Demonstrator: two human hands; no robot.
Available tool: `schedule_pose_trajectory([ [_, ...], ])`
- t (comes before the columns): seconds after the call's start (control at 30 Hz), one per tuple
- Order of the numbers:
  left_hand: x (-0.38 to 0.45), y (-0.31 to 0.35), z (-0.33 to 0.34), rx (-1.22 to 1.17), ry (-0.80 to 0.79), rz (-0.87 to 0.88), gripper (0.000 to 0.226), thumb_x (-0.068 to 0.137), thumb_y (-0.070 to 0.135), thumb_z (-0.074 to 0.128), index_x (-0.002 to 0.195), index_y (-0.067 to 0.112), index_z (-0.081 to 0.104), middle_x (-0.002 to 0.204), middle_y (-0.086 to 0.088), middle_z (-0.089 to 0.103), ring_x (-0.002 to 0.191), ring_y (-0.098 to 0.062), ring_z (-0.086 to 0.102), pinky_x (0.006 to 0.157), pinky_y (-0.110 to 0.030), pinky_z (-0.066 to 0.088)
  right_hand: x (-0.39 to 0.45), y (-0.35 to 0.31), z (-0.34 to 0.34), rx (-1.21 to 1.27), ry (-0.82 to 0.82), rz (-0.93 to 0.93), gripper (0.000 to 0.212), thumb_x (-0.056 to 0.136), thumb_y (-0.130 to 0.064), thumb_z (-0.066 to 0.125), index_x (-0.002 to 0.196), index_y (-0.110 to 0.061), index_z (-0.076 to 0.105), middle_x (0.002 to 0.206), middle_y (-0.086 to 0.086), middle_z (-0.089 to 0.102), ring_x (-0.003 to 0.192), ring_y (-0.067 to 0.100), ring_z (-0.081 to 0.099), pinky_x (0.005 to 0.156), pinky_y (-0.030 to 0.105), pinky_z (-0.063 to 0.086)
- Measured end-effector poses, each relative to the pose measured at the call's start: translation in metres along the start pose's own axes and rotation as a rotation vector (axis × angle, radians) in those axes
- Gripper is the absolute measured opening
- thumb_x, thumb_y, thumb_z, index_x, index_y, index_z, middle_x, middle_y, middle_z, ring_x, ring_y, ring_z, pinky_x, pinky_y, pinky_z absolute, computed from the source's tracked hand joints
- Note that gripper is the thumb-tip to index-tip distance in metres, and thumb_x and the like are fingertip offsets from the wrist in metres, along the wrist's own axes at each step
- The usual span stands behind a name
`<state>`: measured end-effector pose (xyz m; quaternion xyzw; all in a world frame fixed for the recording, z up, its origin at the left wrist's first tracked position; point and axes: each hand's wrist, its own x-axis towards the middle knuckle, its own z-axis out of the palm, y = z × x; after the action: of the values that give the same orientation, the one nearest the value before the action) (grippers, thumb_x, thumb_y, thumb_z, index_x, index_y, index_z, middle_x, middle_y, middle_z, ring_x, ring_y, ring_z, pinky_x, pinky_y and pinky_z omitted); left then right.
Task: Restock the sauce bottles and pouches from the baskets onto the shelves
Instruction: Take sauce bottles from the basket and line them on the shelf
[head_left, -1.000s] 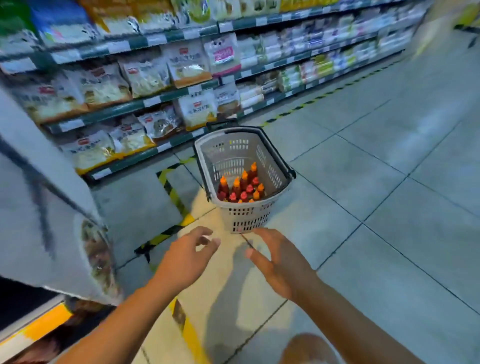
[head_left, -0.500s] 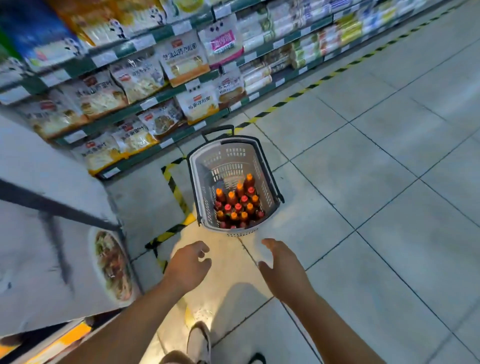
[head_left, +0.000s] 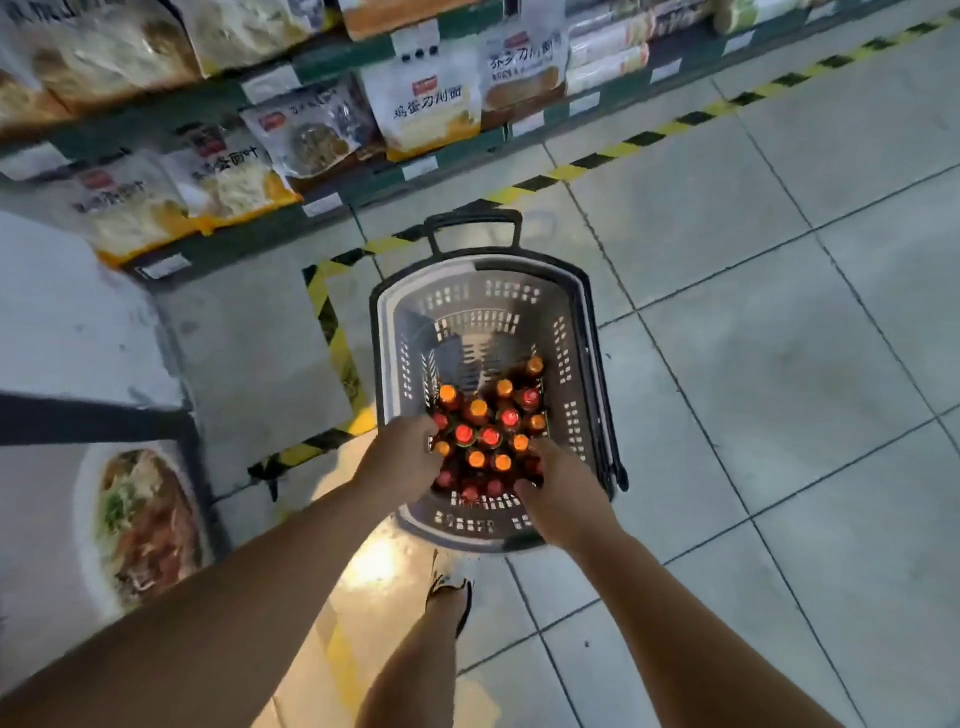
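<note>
A grey plastic basket (head_left: 483, 270) with a black handle stands on the tiled floor in front of me. Several sauce bottles (head_left: 488, 436) with orange and red caps stand upright, packed together in its near half. My left hand (head_left: 400, 457) reaches in at the left edge of the cluster, fingers curled round a bottle there. My right hand (head_left: 566, 499) is in at the near right side, thumb and fingers closed round bottles at that edge. The fingertips of both hands are hidden among the bottles.
Green shelves (head_left: 332, 192) with bags of noodles (head_left: 426, 104) run along the upper left. A white display panel (head_left: 140, 525) with a food picture stands close at the left. Yellow-black floor tape (head_left: 332, 332) passes left of the basket. My shoe (head_left: 449, 587) is just behind it.
I have stepped up to the basket and now look down into it. Both hands went from hovering open short of the rim to down inside among the bottles.
</note>
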<state>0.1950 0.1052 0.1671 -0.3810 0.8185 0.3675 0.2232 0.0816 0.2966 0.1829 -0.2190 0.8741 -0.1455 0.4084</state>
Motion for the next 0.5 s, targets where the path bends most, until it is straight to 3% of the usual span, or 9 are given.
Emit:
schedule_pose_trajectory([
  [0.07, 0.051, -0.005, 0.003, 0.004, -0.032, 0.002, 0.012, 0.09, 0.009, 0.059, 0.1, 0.003, 0.063, 0.101, -0.024, 0.06, 0.094, -0.041, 0.06, 0.076, -0.044, 0.048, 0.051, -0.003, 0.009, -0.052, -0.044, -0.002, 0.046, 0.093, -0.028, 0.064, 0.137, -0.026, 0.053, 0.125, 0.005, 0.062, 0.114, 0.028, 0.062, 0.092, 0.039, 0.054],
  [0.23, 0.15, -0.016, 0.028, 0.022, -0.073, -0.043, 0.039, 0.092, 0.009, 0.062, 0.131, 0.013, 0.06, 0.122, -0.015, 0.061, 0.104, -0.035, 0.064, 0.073, -0.035, 0.05, 0.16, -0.007, 0.044, -0.121, -0.113, 0.032, 0.041, 0.095, -0.033, 0.061, 0.135, -0.03, 0.054, 0.125, 0.005, 0.066, 0.113, 0.03, 0.065, 0.09, 0.041, 0.055],
  [0.33, 0.188, -0.028, 0.05, 0.108, -0.105, -0.068, 0.049, 0.09, 0.007, 0.065, 0.136, 0.017, 0.053, 0.121, -0.016, 0.059, 0.107, -0.034, 0.061, 0.072, -0.034, 0.043, 0.204, -0.014, 0.073, -0.144, -0.145, 0.05, 0.042, 0.095, -0.03, 0.061, 0.136, -0.031, 0.053, 0.125, 0.005, 0.067, 0.113, 0.031, 0.066, 0.092, 0.043, 0.055],
  [0.5, 0.227, -0.046, 0.082, 0.222, -0.139, -0.028, 0.047, 0.091, 0.003, 0.061, 0.136, 0.016, 0.052, 0.116, -0.015, 0.061, 0.105, -0.035, 0.063, 0.076, -0.038, 0.046, 0.244, -0.016, 0.118, -0.321, -0.225, 0.115, 0.05, 0.099, -0.024, 0.06, 0.145, -0.034, 0.045, 0.13, 0.008, 0.06, 0.121, 0.037, 0.059, 0.094, 0.055, 0.055],
])
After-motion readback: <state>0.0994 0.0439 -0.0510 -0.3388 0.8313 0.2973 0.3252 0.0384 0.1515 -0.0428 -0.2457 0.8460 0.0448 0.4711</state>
